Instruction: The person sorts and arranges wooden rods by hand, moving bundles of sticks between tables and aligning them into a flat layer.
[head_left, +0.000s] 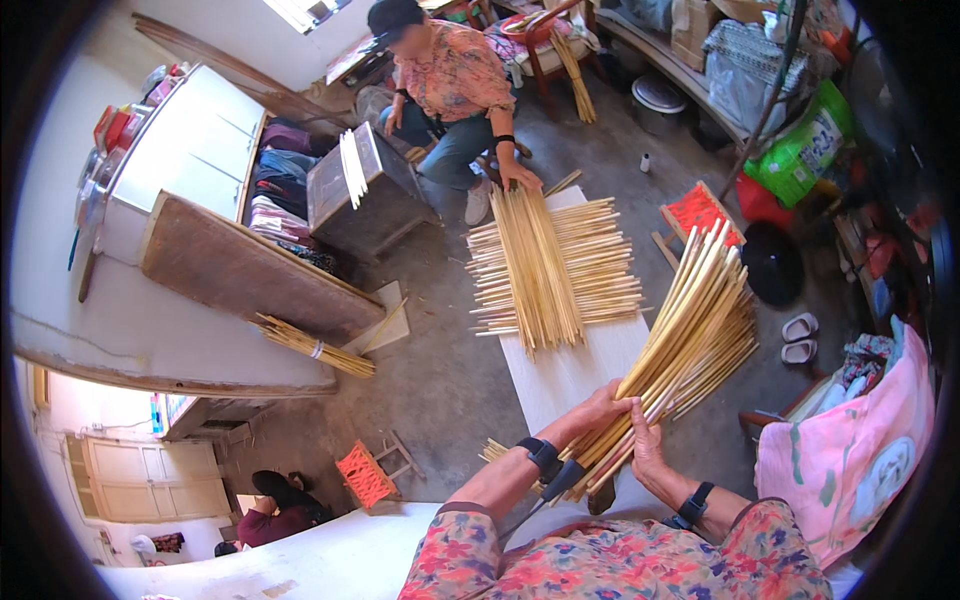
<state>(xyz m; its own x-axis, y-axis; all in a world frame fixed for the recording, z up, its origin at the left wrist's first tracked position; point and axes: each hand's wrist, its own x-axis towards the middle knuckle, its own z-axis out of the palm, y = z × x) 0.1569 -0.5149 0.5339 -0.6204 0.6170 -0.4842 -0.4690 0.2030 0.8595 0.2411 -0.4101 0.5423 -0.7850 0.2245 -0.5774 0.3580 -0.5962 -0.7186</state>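
Note:
A thick bundle of pale yellow plant stalks (667, 322) is gripped near its lower end between my left hand (611, 405) and my right hand (649, 444). Its far ends fan out towards the upper right. Below my hands, a dark-handled tool (564, 480) lies against the stalks' near ends; what holds it is hidden. Beyond my hands, a layer of stalks (600, 259) lies across a long white board (559, 375), and a second layer of stalks (536, 277) rests lengthwise on top of it.
Opposite, a crouching person (457, 75) has one hand on the upper stalks. Orange woven stools stand at left (366, 474) and right (694, 210). A tied stalk bundle (315, 346) lies near a leaning brown board (255, 262). Another person (281, 514) is at lower left.

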